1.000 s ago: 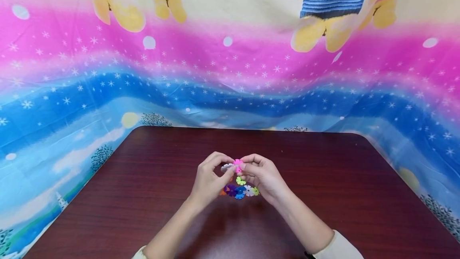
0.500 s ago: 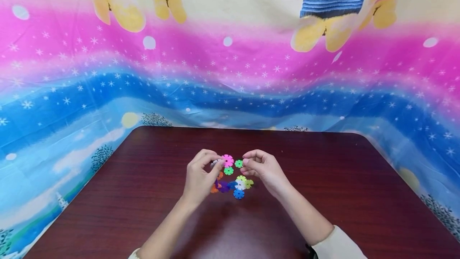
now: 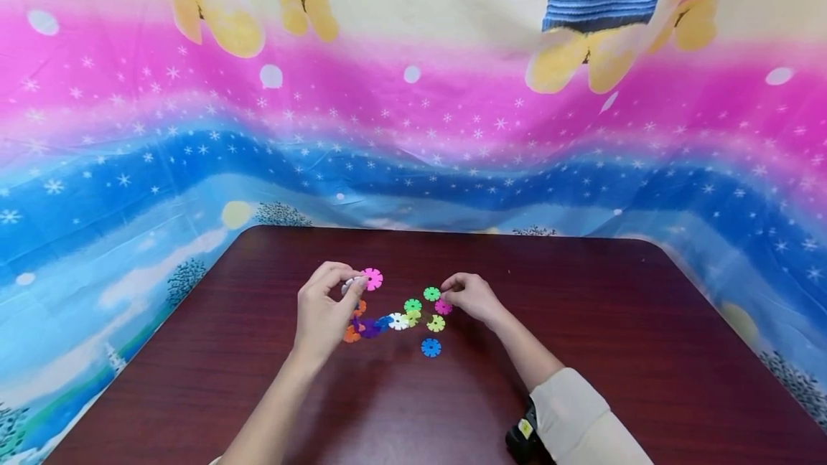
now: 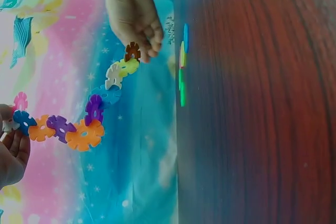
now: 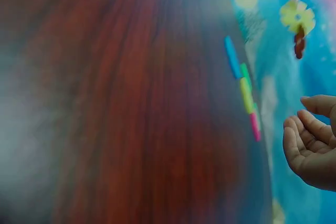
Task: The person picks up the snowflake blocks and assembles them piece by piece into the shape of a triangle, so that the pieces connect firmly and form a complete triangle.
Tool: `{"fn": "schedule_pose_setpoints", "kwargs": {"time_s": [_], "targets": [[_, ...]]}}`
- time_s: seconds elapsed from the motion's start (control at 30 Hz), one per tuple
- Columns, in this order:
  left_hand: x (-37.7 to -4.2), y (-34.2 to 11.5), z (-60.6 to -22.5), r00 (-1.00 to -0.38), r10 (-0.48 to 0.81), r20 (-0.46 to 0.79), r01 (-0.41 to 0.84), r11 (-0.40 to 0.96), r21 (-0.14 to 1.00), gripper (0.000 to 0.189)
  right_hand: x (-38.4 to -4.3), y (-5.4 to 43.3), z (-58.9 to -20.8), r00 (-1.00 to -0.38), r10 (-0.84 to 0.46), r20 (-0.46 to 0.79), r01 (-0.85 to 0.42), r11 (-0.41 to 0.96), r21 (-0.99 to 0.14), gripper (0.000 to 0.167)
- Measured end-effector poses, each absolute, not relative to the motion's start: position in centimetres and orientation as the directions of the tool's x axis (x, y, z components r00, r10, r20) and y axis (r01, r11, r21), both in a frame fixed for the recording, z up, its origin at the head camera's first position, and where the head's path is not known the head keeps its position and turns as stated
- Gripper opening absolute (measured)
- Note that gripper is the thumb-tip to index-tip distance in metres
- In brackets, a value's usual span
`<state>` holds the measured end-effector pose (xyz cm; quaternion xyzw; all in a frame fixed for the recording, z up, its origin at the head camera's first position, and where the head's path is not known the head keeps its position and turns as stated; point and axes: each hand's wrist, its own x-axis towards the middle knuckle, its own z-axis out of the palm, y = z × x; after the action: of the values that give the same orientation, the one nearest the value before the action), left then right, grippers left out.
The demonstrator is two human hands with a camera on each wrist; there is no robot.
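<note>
My left hand (image 3: 321,314) pinches one end of a chain of slotted plastic snowflake discs, near a pink disc (image 3: 371,279) and a white one. From there the chain sags above the table through orange, blue and purple discs (image 4: 94,109) to a brown disc (image 4: 132,52) at its free end. My right hand (image 3: 474,298) hovers by the loose discs, its fingers loosely bent and nothing between them in the right wrist view. Closest to its fingertips are a loose pink disc (image 3: 443,306) and a green disc (image 3: 432,293).
More loose discs lie flat on the dark wooden table (image 3: 258,407): a second green one (image 3: 412,306), a yellow-green one (image 3: 436,323) and a blue one (image 3: 431,347). A printed cloth (image 3: 413,128) hangs behind the table. A black device (image 3: 522,440) shows at the right sleeve.
My left hand has moved left with the chain, which now stretches out. My right hand has come away from the pink disc on the chain to the loose discs, uncovering several of them.
</note>
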<state>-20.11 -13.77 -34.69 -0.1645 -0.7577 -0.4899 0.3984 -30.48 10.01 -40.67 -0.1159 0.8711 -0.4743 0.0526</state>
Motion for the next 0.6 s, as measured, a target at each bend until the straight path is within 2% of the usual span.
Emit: {"fn": "schedule_pose_setpoints", "kwargs": {"time_s": [0.27,0.43,0.6], "targets": [[-20.0,-13.9,-34.9,-0.649,-0.137,0.748,0.635,0.443,0.633,0.005,-32.3,9.5,-42.5,-0.965,-0.261,-0.023,-0.171,0.695,-0.699,0.022],[-20.1,-13.9,-35.1,-0.655,-0.131,0.744,0.631,0.447,0.635,0.006,-32.4,9.3,-42.7,-0.959,-0.283,-0.029,-0.198,0.734,-0.650,0.026],[-20.0,-13.8,-35.1,-0.671,-0.128,0.730,0.623,0.437,0.649,0.006,-32.3,9.4,-42.8,-0.960,-0.281,-0.009,-0.213,0.746,-0.631,0.022]]}}
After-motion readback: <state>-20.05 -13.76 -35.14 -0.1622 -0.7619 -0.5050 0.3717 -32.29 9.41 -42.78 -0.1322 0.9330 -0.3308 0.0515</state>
